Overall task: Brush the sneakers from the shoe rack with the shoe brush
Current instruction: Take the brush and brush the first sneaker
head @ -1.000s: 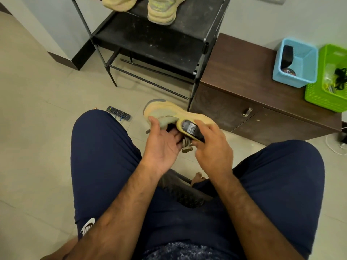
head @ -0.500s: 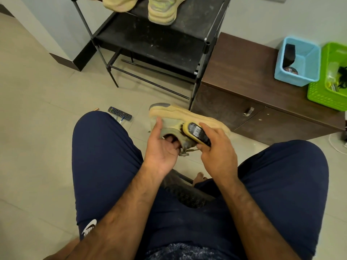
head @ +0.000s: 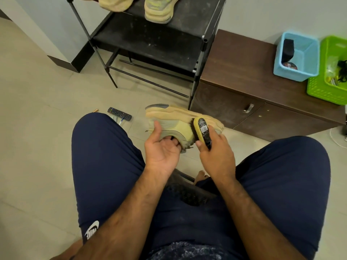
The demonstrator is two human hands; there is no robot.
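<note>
A: Two hands are in the head view. What is each one doing?

B: The left hand (head: 161, 147) holds a tan sneaker (head: 174, 117), with the thumb laid on the side of the upper and the fingers tucked into the shoe's opening. The right hand (head: 216, 154) is curled round a shoe brush (head: 201, 128) that has a yellow back and a black label. Its dark bristles press against the sneaker's side, just under the edge of the sole.

A: Where is that sneaker?

B: It is up in the air over the tiled floor (head: 47, 128), between the person's knees in navy shorts. It is tipped so that the sole faces away, toward the shoe rack (head: 150, 40).

A: And the rack itself?

B: It is black and dusty and stands ahead by the wall. Two more sneakers sit on its upper shelf, one (head: 157, 10) to the right of the other (head: 114, 3), and both are cut off by the top edge.

A: Anything beside it?

B: A brown cabinet (head: 244, 72) stands just to its right. On top of it are a blue basket (head: 308, 72) and a green basket (head: 323, 91), touching side by side. A black remote control (head: 119, 113) lies on the floor near the left knee.
</note>
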